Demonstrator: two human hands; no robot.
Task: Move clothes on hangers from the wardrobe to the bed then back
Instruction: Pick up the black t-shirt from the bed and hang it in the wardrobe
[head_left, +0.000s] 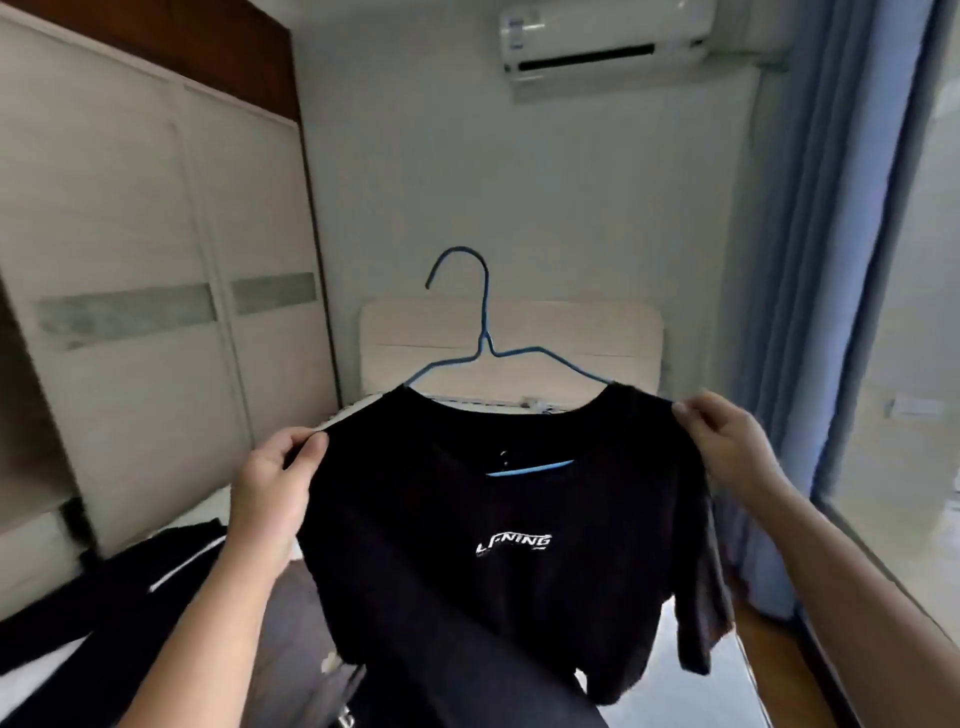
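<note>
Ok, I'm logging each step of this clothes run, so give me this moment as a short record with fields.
held item: black T-shirt on a blue wire hanger
left hand: pinches the shirt's left shoulder
right hand: pinches the right shoulder
hanger hook: free, upright, hooked on nothing
below: bed with headboard; dark clothes already lying at lower left
wardrobe: at left, sliding doors

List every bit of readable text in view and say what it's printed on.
"LI-NING" in white on the chest of the black T-shirt; the first letters are partly smeared.
Sticker on the air conditioner: too blurred to read.
White marks on the dark clothing at the bottom edge: cut off, unreadable.
</note>
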